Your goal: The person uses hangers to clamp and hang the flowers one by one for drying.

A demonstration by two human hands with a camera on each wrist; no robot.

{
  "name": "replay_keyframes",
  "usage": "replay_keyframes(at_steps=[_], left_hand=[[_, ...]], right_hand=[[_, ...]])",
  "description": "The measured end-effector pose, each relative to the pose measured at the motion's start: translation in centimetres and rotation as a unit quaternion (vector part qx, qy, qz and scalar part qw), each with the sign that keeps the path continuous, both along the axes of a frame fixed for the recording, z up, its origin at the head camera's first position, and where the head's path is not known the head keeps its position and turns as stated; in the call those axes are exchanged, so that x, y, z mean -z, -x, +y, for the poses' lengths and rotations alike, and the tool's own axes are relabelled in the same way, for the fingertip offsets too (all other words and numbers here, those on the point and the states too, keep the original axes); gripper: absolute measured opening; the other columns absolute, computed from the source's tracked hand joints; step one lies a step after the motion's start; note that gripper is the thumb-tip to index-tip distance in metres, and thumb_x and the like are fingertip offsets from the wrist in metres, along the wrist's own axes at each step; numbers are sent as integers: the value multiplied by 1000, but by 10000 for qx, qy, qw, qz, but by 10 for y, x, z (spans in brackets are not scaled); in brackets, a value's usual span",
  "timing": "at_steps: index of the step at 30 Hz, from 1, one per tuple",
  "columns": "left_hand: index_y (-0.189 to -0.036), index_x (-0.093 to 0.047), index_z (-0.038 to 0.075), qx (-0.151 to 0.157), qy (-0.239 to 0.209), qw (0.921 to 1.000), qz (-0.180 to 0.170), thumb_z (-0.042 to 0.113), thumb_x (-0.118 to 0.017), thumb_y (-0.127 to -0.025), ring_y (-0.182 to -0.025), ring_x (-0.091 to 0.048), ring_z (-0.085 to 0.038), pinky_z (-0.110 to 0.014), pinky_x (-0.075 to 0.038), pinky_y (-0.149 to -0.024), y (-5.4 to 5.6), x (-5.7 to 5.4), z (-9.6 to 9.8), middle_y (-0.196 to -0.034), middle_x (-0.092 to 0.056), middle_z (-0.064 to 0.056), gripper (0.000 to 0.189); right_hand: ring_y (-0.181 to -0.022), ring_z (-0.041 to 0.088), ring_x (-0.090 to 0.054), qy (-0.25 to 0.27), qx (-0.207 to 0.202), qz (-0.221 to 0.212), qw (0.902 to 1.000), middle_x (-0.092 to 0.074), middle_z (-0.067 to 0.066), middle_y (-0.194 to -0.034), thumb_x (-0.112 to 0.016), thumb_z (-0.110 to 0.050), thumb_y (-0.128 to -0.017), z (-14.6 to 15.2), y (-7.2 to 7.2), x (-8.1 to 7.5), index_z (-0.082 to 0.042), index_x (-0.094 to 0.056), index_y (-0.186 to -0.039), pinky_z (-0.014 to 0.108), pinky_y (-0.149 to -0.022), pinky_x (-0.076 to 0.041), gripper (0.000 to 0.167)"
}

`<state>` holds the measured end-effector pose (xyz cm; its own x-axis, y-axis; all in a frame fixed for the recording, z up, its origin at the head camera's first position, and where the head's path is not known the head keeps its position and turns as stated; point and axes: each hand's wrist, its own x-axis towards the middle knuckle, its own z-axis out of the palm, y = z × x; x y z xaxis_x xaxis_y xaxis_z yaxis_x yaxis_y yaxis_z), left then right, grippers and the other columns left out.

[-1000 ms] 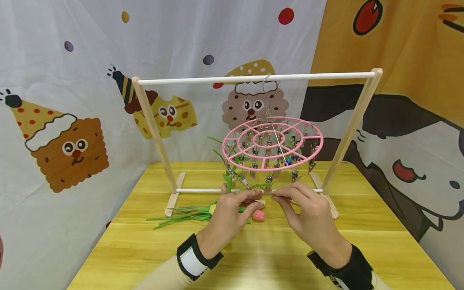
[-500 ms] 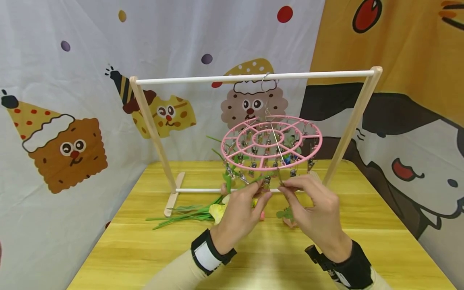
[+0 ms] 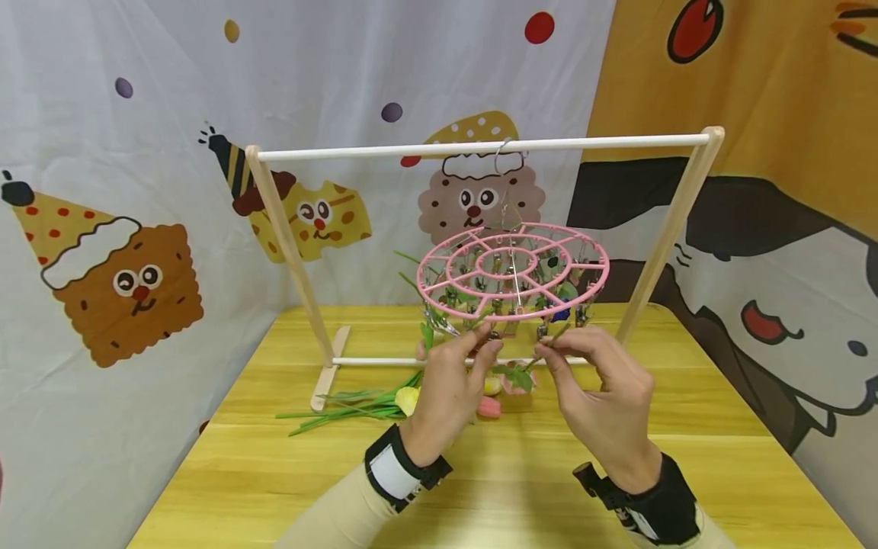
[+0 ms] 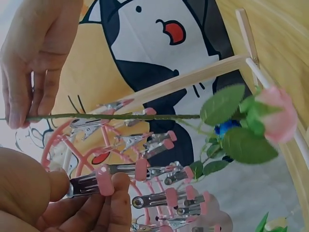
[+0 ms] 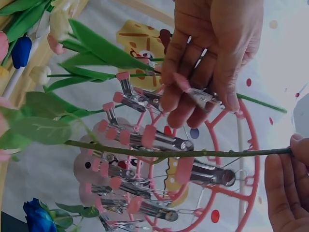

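Observation:
My left hand [image 3: 449, 396] pinches a metal clip with a pink tip [image 4: 91, 186], one of several hanging from a round pink hanger [image 3: 604, 268]. The clip's jaws look closed in the left wrist view. My right hand [image 3: 607, 396] pinches the end of a long green stem [image 5: 217, 153] between thumb and fingers. At the stem's other end is an artificial pink rose [image 4: 277, 113] with green leaves, hanging head down. In the right wrist view the stem passes in front of the clips, apart from the held one.
A wooden stand with a white top rod [image 3: 384, 152] bears the hanger. White tulips [image 5: 60, 21] and a blue rose [image 5: 41, 220] hang among the clips. On the wooden table [image 3: 274, 488] lie a yellow flower [image 3: 407, 399] and a pink tulip [image 3: 488, 407] with green stems.
My left hand has risen to the hanger's near edge. My right hand has shifted slightly right, and the rose head has swung left into view. The hanger has turned a little.

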<state>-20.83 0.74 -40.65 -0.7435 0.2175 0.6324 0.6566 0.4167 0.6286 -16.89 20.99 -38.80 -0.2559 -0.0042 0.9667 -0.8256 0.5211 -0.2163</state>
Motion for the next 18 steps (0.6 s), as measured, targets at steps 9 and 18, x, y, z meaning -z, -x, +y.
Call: replay_keyframes(at_steps=[9,18], left_hand=[[-126,-83,6,314,-559,9963,-575,14,-75,-114,-89,-88,-21,-35,-72,-96,5,-5,-9,-109,-88,-10,16],[-128,-81,6,588,-1029,9871,-1078,10,-83,-109,-107,-84,-36,-27,-72,-69,11,-6,-22,-123,-78,-17,20]], right_hand=[[-110,3,-81,517,-620,43,9967,-78,30,-97,-87,-14,-108,-8,4,10,17,-77,-102,15,-97,-67,33],[-108,8,-82,765,-917,-48,9928,-75,31,-100,-86,-21,-109,-15,4,19,21,-74,-107,18,-99,-68,44]])
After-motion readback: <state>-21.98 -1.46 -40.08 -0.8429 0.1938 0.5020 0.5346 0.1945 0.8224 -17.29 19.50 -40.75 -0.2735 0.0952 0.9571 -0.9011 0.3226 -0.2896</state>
